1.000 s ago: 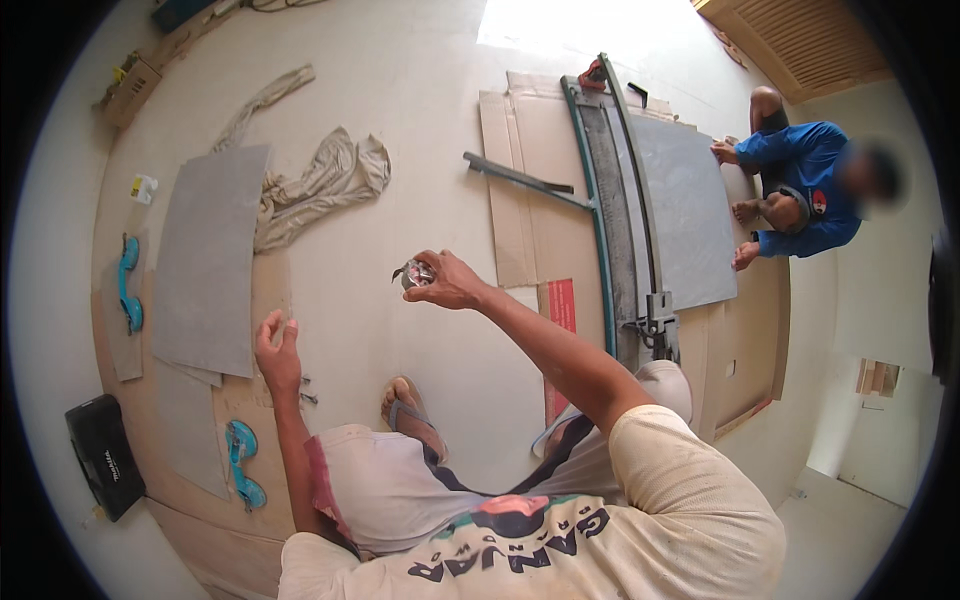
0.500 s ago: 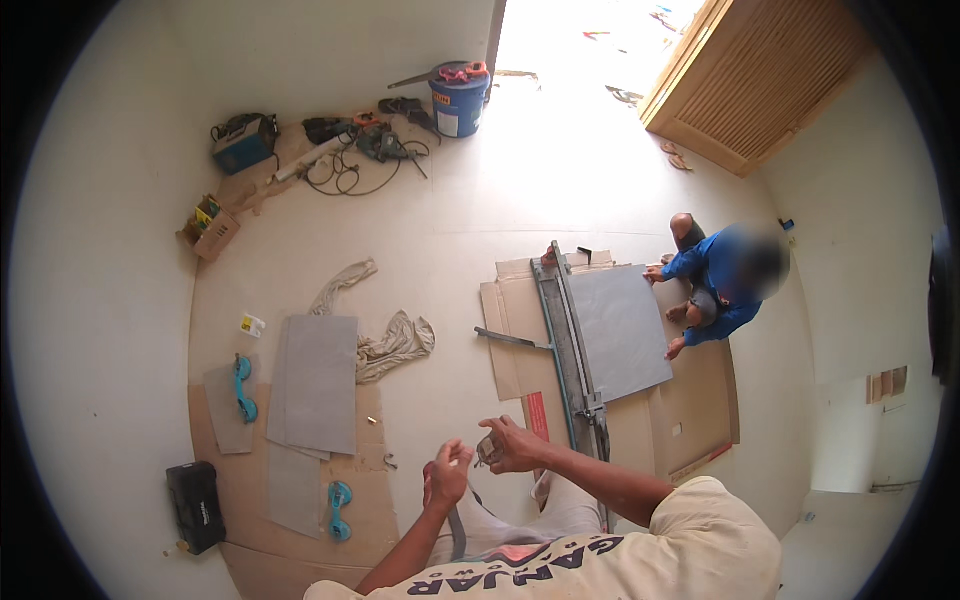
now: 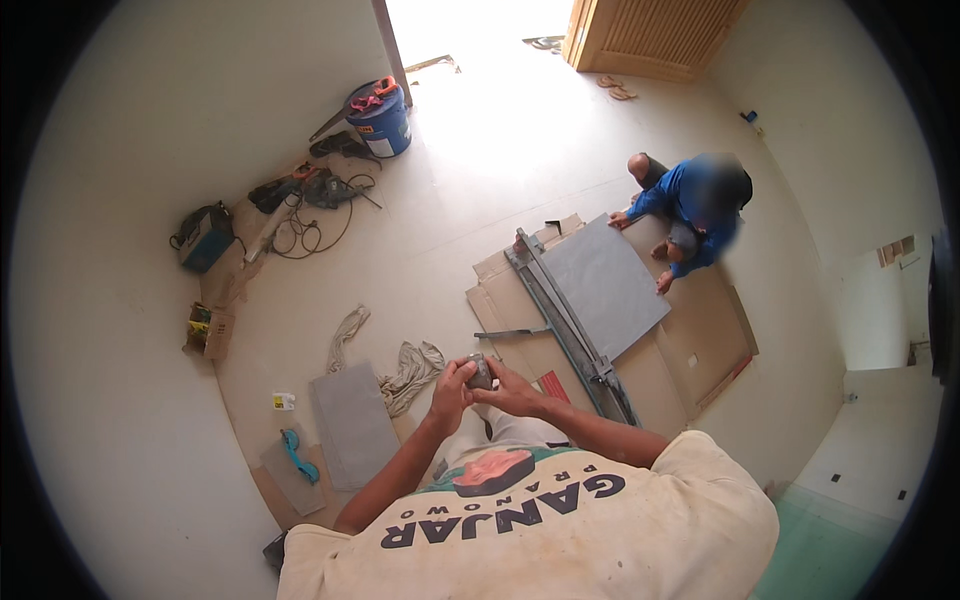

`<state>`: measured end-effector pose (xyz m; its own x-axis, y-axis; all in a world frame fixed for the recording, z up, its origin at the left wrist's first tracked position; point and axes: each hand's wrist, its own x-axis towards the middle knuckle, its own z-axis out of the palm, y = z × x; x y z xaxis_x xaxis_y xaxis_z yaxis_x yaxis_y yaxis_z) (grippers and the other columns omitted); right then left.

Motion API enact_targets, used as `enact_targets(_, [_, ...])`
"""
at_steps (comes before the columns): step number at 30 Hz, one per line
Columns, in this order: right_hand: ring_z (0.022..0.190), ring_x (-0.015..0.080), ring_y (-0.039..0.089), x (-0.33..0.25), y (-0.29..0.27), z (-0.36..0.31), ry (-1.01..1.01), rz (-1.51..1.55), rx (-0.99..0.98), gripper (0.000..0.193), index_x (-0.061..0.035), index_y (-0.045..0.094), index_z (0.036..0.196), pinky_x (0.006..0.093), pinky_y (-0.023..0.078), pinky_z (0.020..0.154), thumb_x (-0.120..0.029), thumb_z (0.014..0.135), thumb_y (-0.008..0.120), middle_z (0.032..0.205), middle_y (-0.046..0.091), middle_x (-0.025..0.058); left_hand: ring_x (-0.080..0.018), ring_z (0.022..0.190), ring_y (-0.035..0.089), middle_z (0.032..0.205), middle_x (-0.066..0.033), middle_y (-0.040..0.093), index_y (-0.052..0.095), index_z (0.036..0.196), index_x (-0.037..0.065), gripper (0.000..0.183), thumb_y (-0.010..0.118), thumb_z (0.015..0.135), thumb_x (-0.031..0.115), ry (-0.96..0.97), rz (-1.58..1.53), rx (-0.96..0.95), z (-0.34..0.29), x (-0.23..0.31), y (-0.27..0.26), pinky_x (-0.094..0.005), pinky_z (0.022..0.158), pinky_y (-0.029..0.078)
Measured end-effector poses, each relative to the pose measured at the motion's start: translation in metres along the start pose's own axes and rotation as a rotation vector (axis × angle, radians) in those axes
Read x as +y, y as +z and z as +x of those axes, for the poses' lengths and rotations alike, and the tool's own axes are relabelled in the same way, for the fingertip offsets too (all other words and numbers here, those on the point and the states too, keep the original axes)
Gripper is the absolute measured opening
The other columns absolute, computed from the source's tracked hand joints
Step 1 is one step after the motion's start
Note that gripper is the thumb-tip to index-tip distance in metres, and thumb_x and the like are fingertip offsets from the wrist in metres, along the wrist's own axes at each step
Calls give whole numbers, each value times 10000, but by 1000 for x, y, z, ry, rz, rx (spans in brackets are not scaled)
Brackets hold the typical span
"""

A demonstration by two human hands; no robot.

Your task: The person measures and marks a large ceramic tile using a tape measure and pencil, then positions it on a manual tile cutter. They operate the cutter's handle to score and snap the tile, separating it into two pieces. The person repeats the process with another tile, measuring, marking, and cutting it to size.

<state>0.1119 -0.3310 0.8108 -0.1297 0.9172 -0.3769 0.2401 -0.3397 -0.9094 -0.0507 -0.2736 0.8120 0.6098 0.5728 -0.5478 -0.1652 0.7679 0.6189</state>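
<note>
In front of my body, both hands are together around a small, dark grey, worn tape measure (image 3: 480,373). My left hand (image 3: 452,393) is closed on its left side. My right hand (image 3: 511,388) grips it from the right. Just beyond my hands stands a long manual tile cutter (image 3: 562,325), with its handle (image 3: 513,333) sticking out to the left. Under its rail lies a large grey tile (image 3: 600,290). A co-worker in a blue top (image 3: 690,215) squats at the tile's far right, both hands at its edge.
To the left lie grey tiles (image 3: 352,420), a crumpled cloth (image 3: 410,378) and a turquoise suction lifter (image 3: 298,458). Cardboard (image 3: 715,345) covers floor beneath the cutter. Along the far wall stand a blue bucket (image 3: 382,125), power tools (image 3: 322,188) with cables and a toolbox (image 3: 206,238).
My hands have come together; my left hand has closed on the tape measure, which my right hand held alone. My view has turned and shifted. The co-worker stays at the tile.
</note>
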Motion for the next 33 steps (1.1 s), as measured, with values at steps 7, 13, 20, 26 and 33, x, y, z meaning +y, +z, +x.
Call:
enact_targets(7, [1070, 294, 578, -69, -59, 93, 0, 99, 8, 745, -26, 466, 1299, 387, 450, 922, -473, 779, 757, 1151, 583, 184, -173, 944, 653, 1131, -69, 596, 464, 1245, 85, 321, 500, 999, 289, -21, 50, 6, 68, 116, 3, -321, 810, 565])
enact_targets(13, [1078, 325, 602, -116, -123, 210, -51, 46, 51, 796, -6, 471, 1323, 395, 463, 938, -433, 737, 801, 1158, 606, 209, -157, 906, 659, 1091, -40, 612, 526, 1193, 107, 289, 534, 1000, 322, -41, 186, 80, 170, 215, -18, -325, 722, 574])
enact_targets(20, [1069, 327, 611, -167, -217, 386, 24, 31, 127, 795, 8, 454, 1341, 399, 476, 927, -317, 692, 780, 1144, 613, 218, -155, 879, 663, 997, -32, 646, 569, 1131, 105, 248, 609, 972, 292, -195, 435, 42, 337, 382, -27, -305, 685, 568])
enact_targets(26, [1106, 316, 599, -224, -315, 488, 5, -33, 181, 854, -27, 411, 1409, 394, 464, 960, -261, 664, 757, 1213, 596, 212, -144, 949, 627, 984, -42, 658, 654, 1099, 89, 294, 680, 930, 328, -214, 652, -137, 457, 516, -7, -336, 815, 523])
enact_targets(33, [1104, 283, 576, -223, -449, 601, 4, 88, 197, 858, -51, 400, 1432, 364, 448, 958, -237, 668, 744, 1217, 577, 169, -142, 886, 610, 960, -41, 654, 651, 1054, 59, 315, 755, 867, 290, -217, 722, -259, 632, 598, 35, -312, 785, 500])
